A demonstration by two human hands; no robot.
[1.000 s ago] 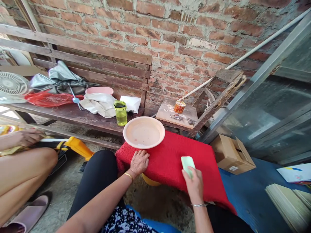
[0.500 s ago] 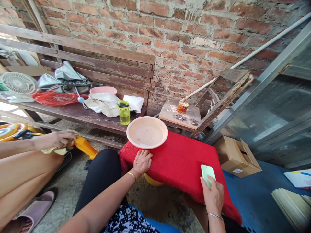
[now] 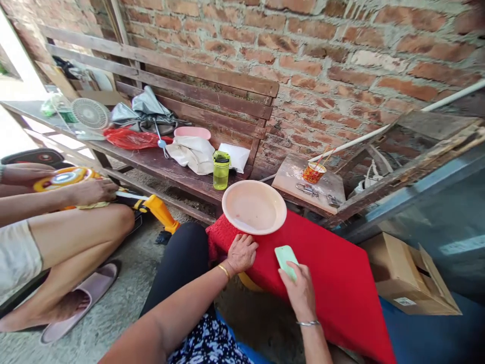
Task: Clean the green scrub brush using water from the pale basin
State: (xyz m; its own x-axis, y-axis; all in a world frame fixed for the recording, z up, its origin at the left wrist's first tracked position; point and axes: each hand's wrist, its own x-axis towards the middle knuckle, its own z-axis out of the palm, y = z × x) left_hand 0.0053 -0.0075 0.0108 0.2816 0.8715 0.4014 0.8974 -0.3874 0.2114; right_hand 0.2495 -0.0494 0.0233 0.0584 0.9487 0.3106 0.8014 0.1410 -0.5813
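My right hand (image 3: 301, 287) is closed on a pale green mobile phone (image 3: 286, 260), its fingers over the phone's near end. The phone is low over the red cloth (image 3: 341, 268) covering the table; whether it touches the cloth I cannot tell. My left hand (image 3: 242, 253) rests on the cloth's near edge, its fingers laid forward and slightly bent, with nothing visible in them. Just beyond those fingers stands a round, pale pink basin (image 3: 254, 206), with what looks like shallow water in it.
Behind the basin, a green water bottle (image 3: 221, 171) stands on a wooden bench (image 3: 182, 174) with bags and a fan (image 3: 90, 114). A paper cup (image 3: 314, 172) and padlocks (image 3: 307, 189) lie on a small stand. At left, another person handles a yellow object (image 3: 161, 212). A carton (image 3: 407, 275) sits at right.
The view has swung left. My right hand has carried the phone leftward across the red cloth, closer to the basin and my left hand. More of the other person now shows.
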